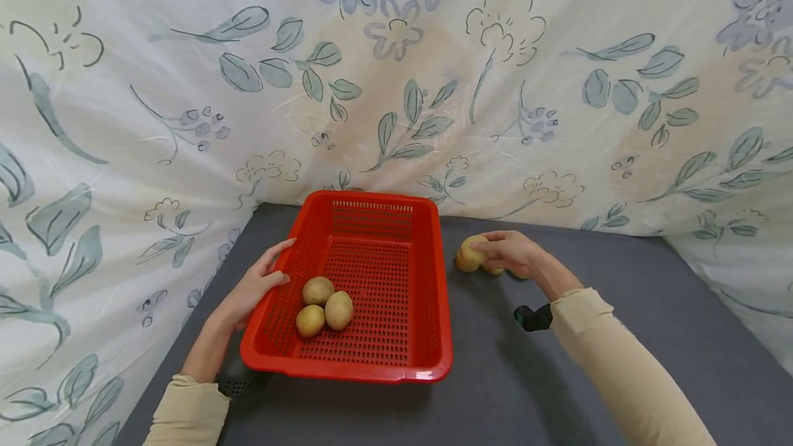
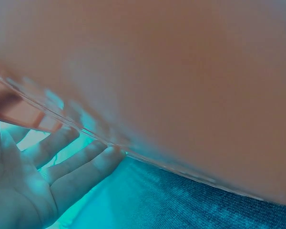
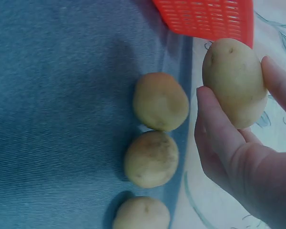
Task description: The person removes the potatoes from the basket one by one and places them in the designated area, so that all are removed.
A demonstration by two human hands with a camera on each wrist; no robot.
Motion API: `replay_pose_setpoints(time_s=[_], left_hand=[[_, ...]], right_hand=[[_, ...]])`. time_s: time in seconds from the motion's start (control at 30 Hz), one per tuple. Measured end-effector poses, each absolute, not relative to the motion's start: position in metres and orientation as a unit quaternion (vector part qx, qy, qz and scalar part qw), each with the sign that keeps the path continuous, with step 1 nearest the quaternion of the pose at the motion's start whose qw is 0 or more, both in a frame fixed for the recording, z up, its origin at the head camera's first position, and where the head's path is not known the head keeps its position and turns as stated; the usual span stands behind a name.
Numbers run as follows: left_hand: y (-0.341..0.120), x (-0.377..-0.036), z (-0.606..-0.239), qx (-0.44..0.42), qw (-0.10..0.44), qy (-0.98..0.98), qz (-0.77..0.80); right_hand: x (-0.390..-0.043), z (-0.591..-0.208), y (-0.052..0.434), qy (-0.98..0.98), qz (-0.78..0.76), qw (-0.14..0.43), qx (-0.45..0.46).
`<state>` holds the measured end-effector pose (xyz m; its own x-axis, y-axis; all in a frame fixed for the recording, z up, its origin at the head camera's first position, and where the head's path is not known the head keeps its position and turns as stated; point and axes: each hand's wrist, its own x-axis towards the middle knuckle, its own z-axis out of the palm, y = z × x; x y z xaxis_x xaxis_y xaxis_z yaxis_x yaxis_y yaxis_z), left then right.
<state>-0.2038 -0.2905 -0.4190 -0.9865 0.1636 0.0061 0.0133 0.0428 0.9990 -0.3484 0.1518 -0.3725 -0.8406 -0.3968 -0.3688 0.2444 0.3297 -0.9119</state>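
We are moving potatoes into the red basket [image 1: 378, 370]. Our right hand [image 1: 511, 252] grips a potato [image 3: 234, 88] just right of the basket; our flat-fingered left hand [image 1: 257, 288] steadies its left wall. Next, probably carry it over the rim.

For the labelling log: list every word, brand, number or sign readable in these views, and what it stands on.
None: no text is readable in any view.
Red basket: plain perforated plastic, no label visible.
Potatoes: no stickers.
Floral sheet: printed flowers and leaves only, no writing.
Black wrist device: no marking legible.
Left wrist view: blurred at close range, nothing to read.
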Motion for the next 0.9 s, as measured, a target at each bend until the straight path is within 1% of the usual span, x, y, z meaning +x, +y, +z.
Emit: replay_pose_setpoints(time_s=[0.17,0.33,0.47,0.9], left_hand=[[-0.29,-0.204,-0.419,0.061,0.056,0.721,0.688],[-0.29,-0.204,-0.419,0.063,0.057,0.721,0.688],[-0.29,-0.204,-0.42,0.064,0.056,0.719,0.69],[-0.29,-0.203,-0.418,0.058,0.057,0.719,0.69]], right_hand=[[-0.344,-0.385,0.157,0.756,-0.585,0.286,-0.058],[-0.337,-0.398,0.159,0.767,-0.576,0.273,-0.067],[-0.334,-0.408,0.161,0.761,-0.591,0.263,-0.055],[-0.326,-0.421,0.161,0.754,-0.594,0.271,-0.073]])
